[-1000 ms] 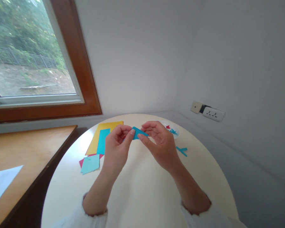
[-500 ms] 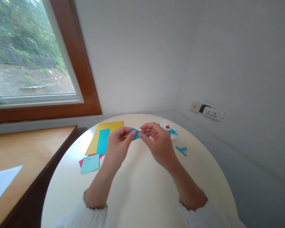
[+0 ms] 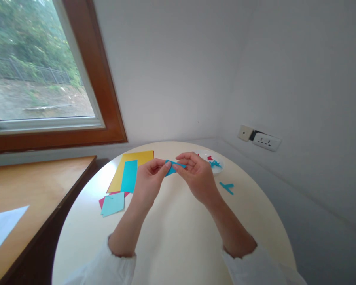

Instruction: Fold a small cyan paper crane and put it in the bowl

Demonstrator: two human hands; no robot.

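Observation:
A small folded piece of blue paper (image 3: 170, 170) is held up over the middle of the round table, between my two hands. My left hand (image 3: 150, 179) pinches its left part, thumb on the near side. On the right part, the thumb and fingers of my right hand (image 3: 198, 176) are closed, and a pointed blue end shows between them. My fingers hide the far side of the paper. Right of my right hand, several blue paper strips (image 3: 227, 187) lie on the table, some crossing. Behind it is a white plate (image 3: 222, 170) with small blue and red paper pieces.
On the round table (image 3: 178, 245), yellow paper (image 3: 116, 178) lies at the left with a blue sheet (image 3: 129, 176) on top. Nearer are pale green squares (image 3: 113, 204) over red paper. A wooden desk (image 3: 47, 182) stands left; a wall socket (image 3: 266, 141) is at right.
My hands and the blue paper have shifted very slightly to the right. Both hands keep the same grip, and the things on the table stay where they were.

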